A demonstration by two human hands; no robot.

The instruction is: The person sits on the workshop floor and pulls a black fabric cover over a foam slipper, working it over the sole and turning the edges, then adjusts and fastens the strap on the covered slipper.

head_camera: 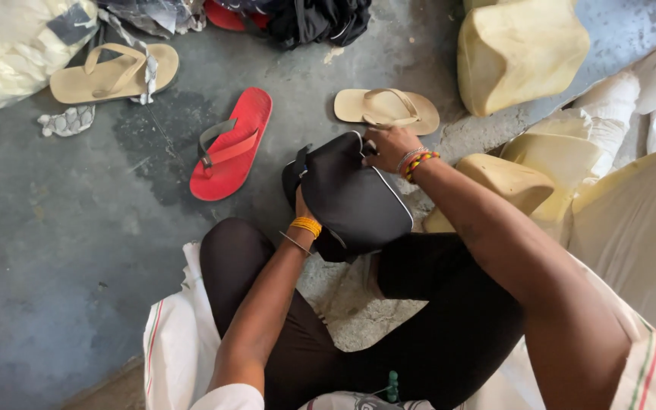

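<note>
- Person sits on the floor (55, 250), legs in black, white sack cloth (172, 342) under them.
- Black bag (354, 199) with white piping sits in front of the knees, tilted, roughly mid-floor; both hands are on it.
- Right hand (389, 146) grips the bag's top edge, fingers (373, 146) curled closed over the rim. Coloured bead bracelets (416, 162) on that wrist.
- Left hand (301, 206) is mostly hidden behind the bag's left side, touching it; can't tell how far its fingers are closed. Orange bracelet (307, 225) on that wrist.
- Red flip-flop (231, 144) lies just left of the bag, sole down, grey-and-red straps up.
- Tan flip-flop (386, 110) lies just beyond the right hand, near it but apart.
- Second tan flip-flop (114, 73) lies toward the far left corner of the floor, well apart from the bag, a strip of patterned cloth (146, 72) over it.
- Small patterned scrap (66, 120) lies just below that flip-flop.
- Clear sack of pale stuffing (9, 45) in the far left corner.
- Dark clothing pile (316, 19) at the far edge, something red (225, 15) beside it.
- Yellowish foam pieces (521, 49) at far right; more foam (510, 182) just beside the right forearm.
</note>
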